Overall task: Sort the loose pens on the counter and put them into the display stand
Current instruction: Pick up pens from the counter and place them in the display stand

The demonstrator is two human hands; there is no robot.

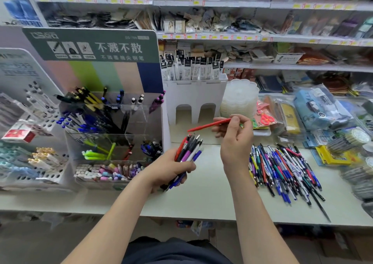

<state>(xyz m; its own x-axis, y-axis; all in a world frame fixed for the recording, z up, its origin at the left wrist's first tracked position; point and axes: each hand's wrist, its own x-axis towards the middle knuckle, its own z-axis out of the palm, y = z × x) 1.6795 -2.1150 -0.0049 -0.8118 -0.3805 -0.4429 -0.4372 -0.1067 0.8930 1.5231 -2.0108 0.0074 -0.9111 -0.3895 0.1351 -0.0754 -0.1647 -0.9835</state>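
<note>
Loose pens (282, 171) near yellow packet (333, 157)

The left hand (171, 169) and right hand (235, 136) are bare, and so are the left forearm (113, 213) and right forearm (256, 213). A dark navy garment (175, 251) covers the body below.

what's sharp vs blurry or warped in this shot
Head view: the left hand, right hand and loose pen pile on the counter look sharp; the upper shelves are soft and smeared; wide-angle distortion bends the shelf lines; lighting is even.
</note>
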